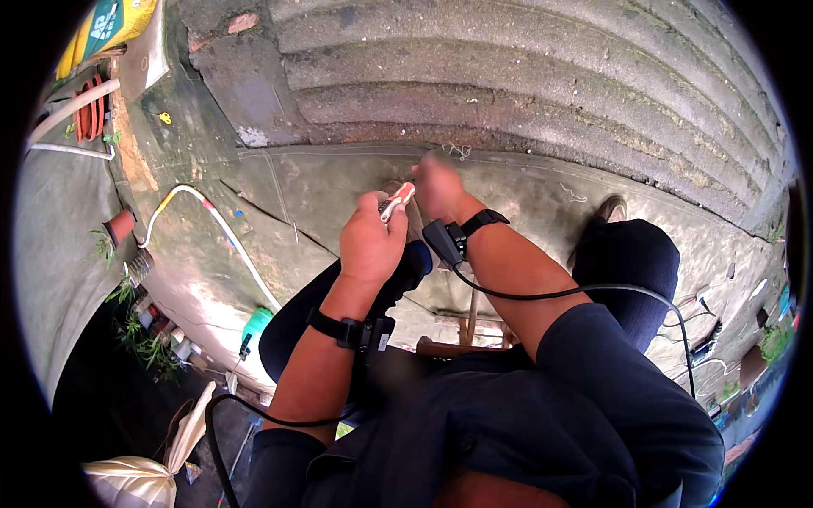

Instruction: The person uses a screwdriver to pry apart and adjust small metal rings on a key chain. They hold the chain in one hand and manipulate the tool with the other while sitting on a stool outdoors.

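While a white hose arcs over the grey floor at left, the left hand grips a small orange-and-white tool | tool: above floor, between both hands | right hand: just beside it, blurred; cannot tell whether it grasps anything | shoe: farther right, on floor

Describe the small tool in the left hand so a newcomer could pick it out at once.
Start at the ridged concrete across the top and come down to the left hand near the middle. Gripped there, tilted toward the right hand, is the small tool. Its bright orange-red and white body sets it apart from the grey ground and black wrist strap.
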`<state>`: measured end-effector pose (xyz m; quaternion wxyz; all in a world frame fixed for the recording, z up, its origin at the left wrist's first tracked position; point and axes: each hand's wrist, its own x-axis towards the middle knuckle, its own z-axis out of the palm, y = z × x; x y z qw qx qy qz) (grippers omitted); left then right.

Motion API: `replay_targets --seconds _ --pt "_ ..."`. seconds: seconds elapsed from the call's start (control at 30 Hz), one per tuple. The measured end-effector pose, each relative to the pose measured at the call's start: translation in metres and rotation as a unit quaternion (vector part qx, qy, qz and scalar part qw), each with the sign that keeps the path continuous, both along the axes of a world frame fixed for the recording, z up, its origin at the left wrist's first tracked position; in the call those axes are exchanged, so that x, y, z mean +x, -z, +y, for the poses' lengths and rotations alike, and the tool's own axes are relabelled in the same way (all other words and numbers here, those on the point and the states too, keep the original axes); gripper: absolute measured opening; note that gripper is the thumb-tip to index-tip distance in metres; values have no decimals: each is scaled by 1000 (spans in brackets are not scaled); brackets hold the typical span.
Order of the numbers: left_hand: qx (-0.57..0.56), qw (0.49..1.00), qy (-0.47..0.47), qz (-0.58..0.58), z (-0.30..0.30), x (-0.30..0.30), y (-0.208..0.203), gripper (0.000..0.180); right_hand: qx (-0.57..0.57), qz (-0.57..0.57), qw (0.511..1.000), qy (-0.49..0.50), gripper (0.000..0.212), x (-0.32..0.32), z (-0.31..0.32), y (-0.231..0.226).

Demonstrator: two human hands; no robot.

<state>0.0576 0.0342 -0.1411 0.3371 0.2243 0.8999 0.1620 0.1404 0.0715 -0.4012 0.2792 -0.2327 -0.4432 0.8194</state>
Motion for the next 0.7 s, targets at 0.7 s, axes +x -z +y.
replay_targets --seconds 0.7 --pt "18 1000 -8 7 -14 0 -14 34 -553 -337 758 -79 34 -23 33 -92"
